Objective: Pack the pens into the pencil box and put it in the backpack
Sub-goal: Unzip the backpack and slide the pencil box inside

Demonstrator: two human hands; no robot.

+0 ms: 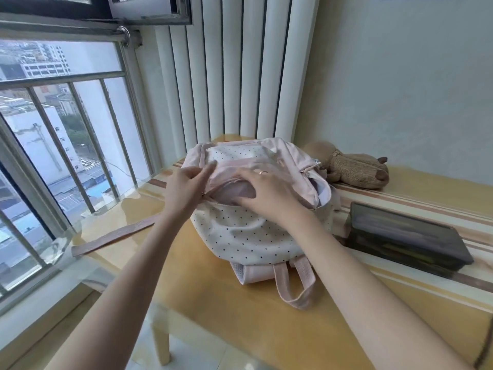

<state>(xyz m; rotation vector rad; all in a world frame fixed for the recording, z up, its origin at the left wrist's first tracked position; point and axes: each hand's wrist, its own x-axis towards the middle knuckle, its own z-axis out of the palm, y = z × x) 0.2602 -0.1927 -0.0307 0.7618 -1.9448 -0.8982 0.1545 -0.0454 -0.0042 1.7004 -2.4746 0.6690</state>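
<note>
Fingers of my left hand (186,190) are pinched narrow at the left end of the pocket opening on the backpack (248,236), where I judge the zipper pull sits, though the pull itself is too small to make out. Fingers of my right hand (262,193) are spread wide and pressed flat over the pink flap, gripping nothing, just pinning the fabric down so it does not drag.

My backpack lies flat on the counter (266,324), its dotted panel facing up and its carry loop pointing toward me. One loose strap (112,240) trails off to the left across the glossy surface. My pencil box (405,239) sits on the counter just right of the bag, apart from it and dark-sided; whether its lid is shut and whether the pens are inside I cannot tell, since the contents are too blurred.

As I judge it, I am working the pocket open to make room, so the box is not yet packed away. Next I need the mouth wide enough to take the box lengthwise. Then my right hand has to let go of the flap, reach across for the box, and slide it in while the left holds the opening apart.

A brown plush toy (352,169) rests behind the bag, out of the way.
</note>
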